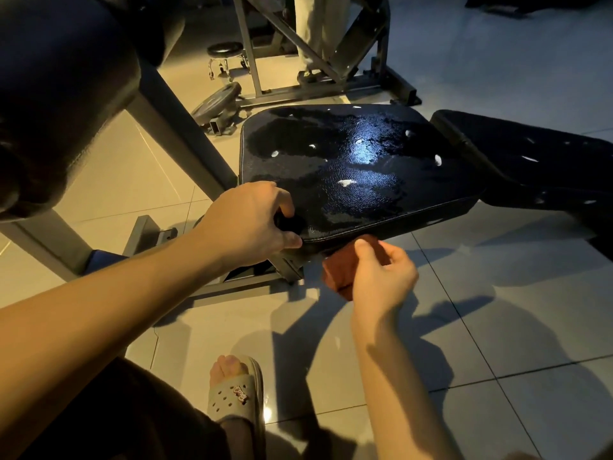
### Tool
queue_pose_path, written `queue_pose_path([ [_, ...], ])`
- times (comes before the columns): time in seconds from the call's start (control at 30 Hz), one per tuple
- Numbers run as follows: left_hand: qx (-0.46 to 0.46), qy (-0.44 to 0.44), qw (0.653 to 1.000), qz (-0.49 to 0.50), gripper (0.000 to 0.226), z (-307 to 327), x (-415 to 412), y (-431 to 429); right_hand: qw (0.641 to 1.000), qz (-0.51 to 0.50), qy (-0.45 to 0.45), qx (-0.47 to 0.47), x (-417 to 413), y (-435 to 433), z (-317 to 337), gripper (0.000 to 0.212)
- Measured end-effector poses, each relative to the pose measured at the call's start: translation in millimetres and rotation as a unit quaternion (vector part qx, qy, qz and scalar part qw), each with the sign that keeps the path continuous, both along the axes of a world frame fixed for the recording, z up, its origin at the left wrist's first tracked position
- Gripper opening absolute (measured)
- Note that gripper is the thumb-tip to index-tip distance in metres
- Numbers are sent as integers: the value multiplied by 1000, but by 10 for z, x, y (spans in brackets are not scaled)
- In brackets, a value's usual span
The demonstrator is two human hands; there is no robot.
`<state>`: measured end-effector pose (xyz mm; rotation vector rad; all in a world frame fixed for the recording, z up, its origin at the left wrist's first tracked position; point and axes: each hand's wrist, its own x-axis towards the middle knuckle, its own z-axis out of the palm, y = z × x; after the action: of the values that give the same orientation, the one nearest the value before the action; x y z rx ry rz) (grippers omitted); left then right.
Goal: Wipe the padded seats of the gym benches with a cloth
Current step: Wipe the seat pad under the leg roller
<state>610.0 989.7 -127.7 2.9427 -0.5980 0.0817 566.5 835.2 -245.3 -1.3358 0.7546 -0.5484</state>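
Padded seat (348, 167): black, wet in patches, with pale tears. Cloth (335, 277): rust-brown, pinched by right hand (381, 277) just below the seat's near edge. Left hand (248, 220): curled at the near-left corner, grasp unclear. Risk: cloth likely snags tears, and a loose pinch drops it.

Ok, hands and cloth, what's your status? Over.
Left hand grips near corner of padded seat. Right hand pinches cloth at seat's near edge, below the top. Seat top wet-looking, white flecks. Nothing blocking.
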Motion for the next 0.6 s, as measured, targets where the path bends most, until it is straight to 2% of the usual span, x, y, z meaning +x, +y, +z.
queue_pose_path([
  [0.07,-6,2,1000,-1,38,-18,-12,10,1000,4,-9,-12,-25,70,4,18],
  [0.17,-15,-3,1000,3,37,-28,-5,15,995,95,-3,7,-201,425,4,21],
  [0.23,-19,3,1000,5,36,-19,14,10,993,117,4,24,-244,487,7,20],
  [0.43,-43,12,999,-4,34,-21,20,46,999,-14,-17,36,-5,74,-8,24],
  [0.6,-37,22,999,4,33,-12,28,60,990,126,-6,68,-305,645,71,19],
])
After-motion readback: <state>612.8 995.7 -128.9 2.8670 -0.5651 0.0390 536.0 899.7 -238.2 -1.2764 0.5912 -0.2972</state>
